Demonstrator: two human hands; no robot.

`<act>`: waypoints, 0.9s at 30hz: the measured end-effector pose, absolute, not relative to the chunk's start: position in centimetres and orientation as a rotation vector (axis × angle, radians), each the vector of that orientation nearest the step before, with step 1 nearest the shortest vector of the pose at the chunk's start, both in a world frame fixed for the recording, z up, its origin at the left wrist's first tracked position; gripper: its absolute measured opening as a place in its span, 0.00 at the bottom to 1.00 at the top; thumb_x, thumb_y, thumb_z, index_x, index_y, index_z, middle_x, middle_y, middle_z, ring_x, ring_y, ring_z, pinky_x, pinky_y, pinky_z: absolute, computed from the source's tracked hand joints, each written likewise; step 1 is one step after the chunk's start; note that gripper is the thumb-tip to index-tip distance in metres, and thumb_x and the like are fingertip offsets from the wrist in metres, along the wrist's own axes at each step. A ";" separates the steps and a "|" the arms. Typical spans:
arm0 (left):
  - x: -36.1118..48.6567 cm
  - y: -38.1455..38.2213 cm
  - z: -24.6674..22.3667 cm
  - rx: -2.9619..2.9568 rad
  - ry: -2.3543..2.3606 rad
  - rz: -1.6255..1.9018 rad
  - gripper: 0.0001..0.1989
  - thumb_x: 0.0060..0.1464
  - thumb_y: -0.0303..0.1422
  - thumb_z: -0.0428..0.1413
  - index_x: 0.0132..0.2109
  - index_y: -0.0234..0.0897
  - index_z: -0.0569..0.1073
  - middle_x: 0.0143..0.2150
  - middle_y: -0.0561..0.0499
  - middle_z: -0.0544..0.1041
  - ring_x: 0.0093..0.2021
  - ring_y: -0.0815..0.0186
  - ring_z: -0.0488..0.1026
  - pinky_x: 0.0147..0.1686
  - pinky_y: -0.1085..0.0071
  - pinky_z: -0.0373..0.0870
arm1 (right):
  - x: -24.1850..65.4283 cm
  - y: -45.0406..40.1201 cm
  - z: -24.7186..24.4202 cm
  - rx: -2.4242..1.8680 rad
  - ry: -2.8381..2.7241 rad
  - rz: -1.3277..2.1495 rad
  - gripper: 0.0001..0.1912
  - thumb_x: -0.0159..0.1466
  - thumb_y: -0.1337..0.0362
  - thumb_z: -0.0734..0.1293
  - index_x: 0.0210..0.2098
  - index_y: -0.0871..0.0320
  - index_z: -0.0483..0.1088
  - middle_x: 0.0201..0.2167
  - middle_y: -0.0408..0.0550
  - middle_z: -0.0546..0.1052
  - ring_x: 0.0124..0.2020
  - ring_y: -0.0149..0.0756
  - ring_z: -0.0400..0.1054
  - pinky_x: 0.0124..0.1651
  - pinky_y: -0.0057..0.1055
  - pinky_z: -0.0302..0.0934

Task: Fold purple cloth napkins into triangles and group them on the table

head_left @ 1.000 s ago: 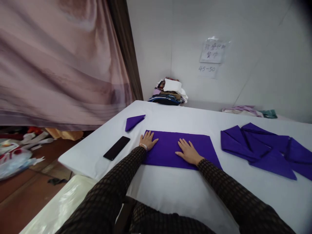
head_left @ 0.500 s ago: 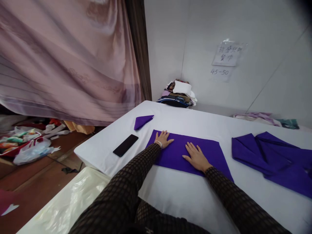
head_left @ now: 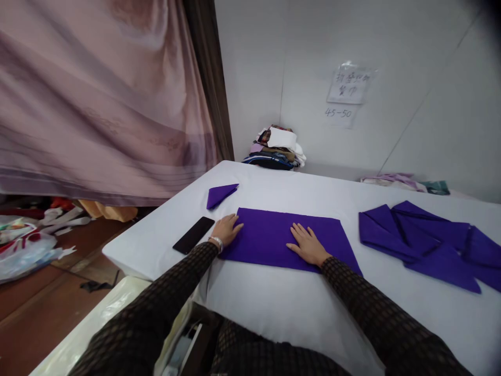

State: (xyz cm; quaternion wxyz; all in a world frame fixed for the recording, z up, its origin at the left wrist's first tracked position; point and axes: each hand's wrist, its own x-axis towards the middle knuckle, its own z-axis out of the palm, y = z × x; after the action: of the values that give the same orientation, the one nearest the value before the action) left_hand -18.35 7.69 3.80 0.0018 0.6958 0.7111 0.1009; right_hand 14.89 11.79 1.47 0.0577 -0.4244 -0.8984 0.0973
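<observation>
- Purple cloth (head_left: 260, 243): lies flat on the white-covered table (head_left: 297, 193), toward the near edge.
- Your left hand (head_left: 226, 231): open, palm down, at the cloth's left edge.
- Your right hand (head_left: 307, 245): open, palm down, fingers spread, on the cloth's right half.
- Black phone (head_left: 193, 235): between your left hand and the table's left edge.
- Folded purple piece (head_left: 221, 196): beyond the phone, toward the far-left corner.

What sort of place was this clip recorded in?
Probably an improvised indoor workroom, though I can't be sure: a white-covered table with purple cloths on it, handwritten signs on a plain wall, and a large hanging curtain.
</observation>
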 end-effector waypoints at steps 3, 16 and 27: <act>-17.2 4.6 3.6 2.236 2.152 0.321 0.26 0.58 0.46 0.44 0.56 0.34 0.68 0.56 0.44 0.70 0.56 0.59 0.65 0.59 0.65 0.59 | 14.7 11.5 2.5 -1.331 -2.716 0.417 0.39 0.65 0.43 0.48 0.65 0.64 0.50 0.67 0.57 0.48 0.68 0.46 0.37 0.66 0.49 0.33; -19.2 -0.9 2.6 2.352 1.893 0.296 0.26 0.50 0.47 0.51 0.55 0.47 0.69 0.61 0.49 0.65 0.59 0.56 0.64 0.57 0.59 0.63 | 21.3 3.8 2.1 -1.346 -2.714 0.390 0.36 0.63 0.42 0.52 0.66 0.52 0.49 0.67 0.49 0.47 0.68 0.45 0.37 0.66 0.52 0.31; -18.9 0.0 2.7 2.424 1.974 0.187 0.26 0.45 0.27 0.45 0.51 0.45 0.73 0.55 0.52 0.73 0.55 0.61 0.68 0.57 0.61 0.63 | 29.8 3.8 0.9 -1.580 -2.577 0.168 0.28 0.63 0.65 0.49 0.60 0.49 0.61 0.62 0.44 0.62 0.64 0.38 0.51 0.66 0.42 0.43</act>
State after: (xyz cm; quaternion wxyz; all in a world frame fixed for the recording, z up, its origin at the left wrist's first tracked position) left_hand -18.87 0.04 2.67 0.0048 0.7740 0.6304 0.0597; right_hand 29.83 3.82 0.86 0.0568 -0.5210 -0.8498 0.0556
